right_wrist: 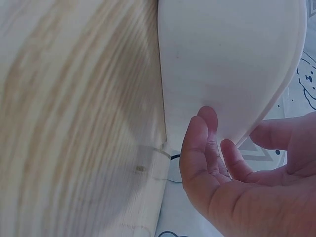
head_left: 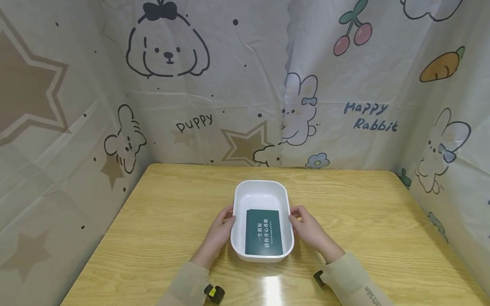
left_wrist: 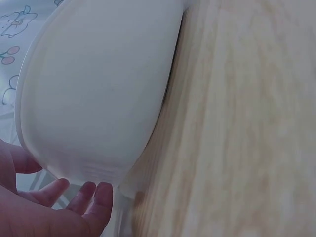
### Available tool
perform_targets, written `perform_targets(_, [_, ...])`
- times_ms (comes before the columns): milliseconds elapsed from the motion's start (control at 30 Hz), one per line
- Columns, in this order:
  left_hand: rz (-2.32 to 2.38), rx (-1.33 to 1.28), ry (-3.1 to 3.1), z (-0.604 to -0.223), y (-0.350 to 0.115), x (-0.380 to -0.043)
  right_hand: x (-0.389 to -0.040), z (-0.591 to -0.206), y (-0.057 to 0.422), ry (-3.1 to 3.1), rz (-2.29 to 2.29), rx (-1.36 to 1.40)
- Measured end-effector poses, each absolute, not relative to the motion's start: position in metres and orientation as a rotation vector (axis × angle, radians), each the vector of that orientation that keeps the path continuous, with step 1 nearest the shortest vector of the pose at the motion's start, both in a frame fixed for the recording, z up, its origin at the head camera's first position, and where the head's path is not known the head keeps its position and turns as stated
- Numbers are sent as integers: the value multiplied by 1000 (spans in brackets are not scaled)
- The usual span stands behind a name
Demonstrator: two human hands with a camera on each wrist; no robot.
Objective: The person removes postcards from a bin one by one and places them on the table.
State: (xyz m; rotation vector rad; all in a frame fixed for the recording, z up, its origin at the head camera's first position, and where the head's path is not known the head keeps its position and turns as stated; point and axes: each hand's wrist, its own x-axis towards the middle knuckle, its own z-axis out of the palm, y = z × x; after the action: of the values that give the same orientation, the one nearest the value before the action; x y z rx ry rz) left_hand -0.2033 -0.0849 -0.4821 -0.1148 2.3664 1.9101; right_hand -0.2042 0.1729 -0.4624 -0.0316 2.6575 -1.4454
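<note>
A white plastic storage bin with rounded corners stands on the wooden table in the head view. Flat inside it, toward its near end, lies a dark green notebook with white lettering on its cover. My left hand grips the bin's left side, thumb at the rim and fingers against the outer wall. On the opposite side my right hand holds it the same way. In the right wrist view, my right fingertips bend against the outer wall, with the thumb at the rim.
The light wooden table extends on both sides of the bin. Behind it and at both sides hangs a pale cloth printed with cartoon animals, stars and fruit. Black straps show at the sleeve cuffs.
</note>
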Motion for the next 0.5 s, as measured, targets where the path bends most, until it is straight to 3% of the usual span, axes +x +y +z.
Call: perform_targets(500, [1928,-170,2324,-483,-85,-193,-199,-461,172,2655,-1442,-36])
